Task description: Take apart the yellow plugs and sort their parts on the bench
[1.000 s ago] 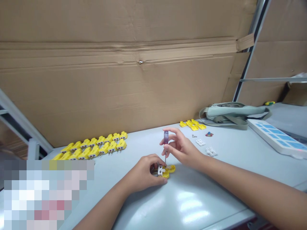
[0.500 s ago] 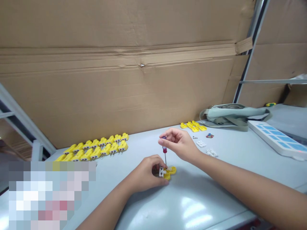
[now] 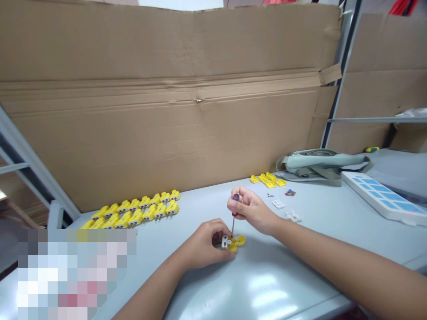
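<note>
My left hand (image 3: 208, 243) is closed around a yellow plug housing (image 3: 237, 242) on the table. A white plug insert (image 3: 225, 242) with dark holes sits at the housing's left side, partly covered by my fingers. Pinched in my right hand (image 3: 251, 209) is a screwdriver (image 3: 236, 198) with a dark purple and red handle. Its thin shaft points down, and the tip meets the housing close to my left fingertips; any screw there is too small to make out.
Two rows of yellow plugs (image 3: 136, 217) stand at the left. Yellow shells (image 3: 267, 179), white inserts (image 3: 278, 204) and small metal parts (image 3: 270, 195) lie beyond my right hand. A grey-green bag (image 3: 310, 164) and a white-and-blue case (image 3: 383, 193) are at the right. Cardboard (image 3: 167, 142) walls the back.
The screwdriver has become more upright, and my right hand has shifted slightly right and down around its handle. My left hand keeps its hold on the housing. The camera view has tilted up a little.
</note>
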The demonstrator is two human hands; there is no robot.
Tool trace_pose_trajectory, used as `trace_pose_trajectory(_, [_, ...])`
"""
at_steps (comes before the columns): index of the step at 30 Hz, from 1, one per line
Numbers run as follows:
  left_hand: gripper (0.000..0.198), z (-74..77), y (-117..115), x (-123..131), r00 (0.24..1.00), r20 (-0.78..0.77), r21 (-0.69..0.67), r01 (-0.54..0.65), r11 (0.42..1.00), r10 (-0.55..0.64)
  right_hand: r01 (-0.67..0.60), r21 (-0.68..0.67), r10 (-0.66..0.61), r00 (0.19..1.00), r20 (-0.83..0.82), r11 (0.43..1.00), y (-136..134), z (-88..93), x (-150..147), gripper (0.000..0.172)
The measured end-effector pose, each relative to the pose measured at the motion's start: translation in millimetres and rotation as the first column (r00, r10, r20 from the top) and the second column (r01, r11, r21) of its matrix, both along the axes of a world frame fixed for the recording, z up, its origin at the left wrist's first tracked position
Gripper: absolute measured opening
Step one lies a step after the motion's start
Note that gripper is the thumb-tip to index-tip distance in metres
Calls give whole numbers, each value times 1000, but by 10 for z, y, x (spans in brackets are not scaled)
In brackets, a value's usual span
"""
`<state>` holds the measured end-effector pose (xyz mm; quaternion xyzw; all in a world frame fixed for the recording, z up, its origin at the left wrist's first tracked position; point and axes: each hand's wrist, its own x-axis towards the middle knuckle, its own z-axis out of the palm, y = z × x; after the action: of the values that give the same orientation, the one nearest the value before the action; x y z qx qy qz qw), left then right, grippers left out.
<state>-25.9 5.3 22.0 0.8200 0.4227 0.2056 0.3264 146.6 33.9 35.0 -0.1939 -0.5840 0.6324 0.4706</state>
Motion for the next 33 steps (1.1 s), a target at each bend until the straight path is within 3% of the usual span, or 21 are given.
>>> trace_pose_trajectory(6, [24,-1,-18,8,1000,-10,29,-7,1000,8,-50,115,42,997,64,992,-47,-14,28,33])
trace_pose_trajectory(12, [27,-47,1,-9,1000,-5,58,30,998,-30,-144,-18,144,989,-21,989,-35,-72,21,35])
trace_pose_trajectory(17, [32,-40,5,-29,997,-13,98,73,993,-72,-75,84,75,997,9,994,-3,-140,39,37])
trace_pose_trajectory(20, [34,-30,1,-33,997,-14,96,78,992,-77,-114,136,101,990,97,984,12,-170,51,35])
trace_pose_trajectory(28, [43,-47,14,-33,993,34,85,107,991,-111,-82,29,81,996,37,996,14,-263,-34,36])
trace_pose_trajectory(33, [39,-11,8,-16,993,70,-5,94,996,-94,-81,91,78,996,36,993,45,-262,-22,29])
